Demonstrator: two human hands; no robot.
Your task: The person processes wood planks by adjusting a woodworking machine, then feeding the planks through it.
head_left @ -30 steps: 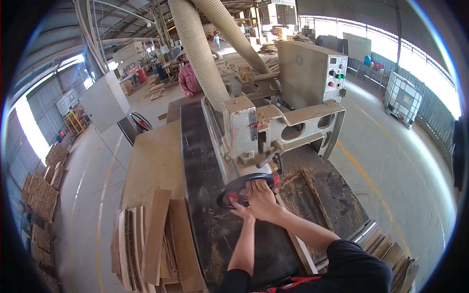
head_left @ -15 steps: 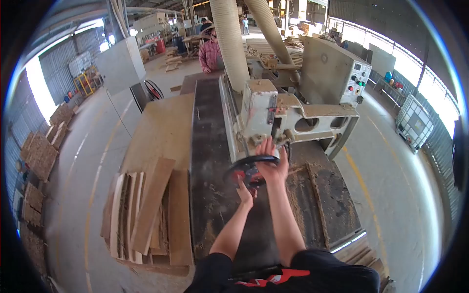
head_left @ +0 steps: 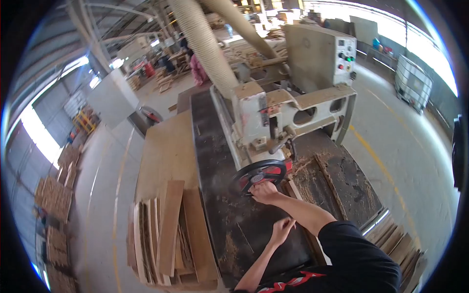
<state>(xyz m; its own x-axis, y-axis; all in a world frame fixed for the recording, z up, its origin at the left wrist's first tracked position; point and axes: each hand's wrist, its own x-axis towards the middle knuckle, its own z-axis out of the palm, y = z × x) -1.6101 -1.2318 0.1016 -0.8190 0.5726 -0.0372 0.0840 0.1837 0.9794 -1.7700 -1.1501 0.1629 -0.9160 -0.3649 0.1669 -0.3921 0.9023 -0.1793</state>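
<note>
A black-rimmed handwheel [head_left: 260, 176] with red between its spokes sits low on the front of a pale machine head [head_left: 251, 112]. My right hand [head_left: 265, 192] is closed at the wheel's lower edge; its fingertips are partly hidden. Below my right forearm, my left hand [head_left: 282, 231] hovers over the dark machine table [head_left: 215, 171] with its fingers curled in, and nothing shows in them. Under my right arm lies a long wooden strip [head_left: 320, 255], partly covered by the arm.
Boards are stacked on the left [head_left: 169, 229], beside a plywood sheet [head_left: 166, 151]. Sawdust covers the table right of the wheel. A control box [head_left: 312, 53] and ribbed ducts [head_left: 200, 44] stand behind. More planks [head_left: 395, 244] lie at lower right. A person in pink [head_left: 198, 71] is at the far end.
My left hand has come off the wheel and drawn back toward me. My right hand has gone from the wheel's top to its lower edge. The view has tilted.
</note>
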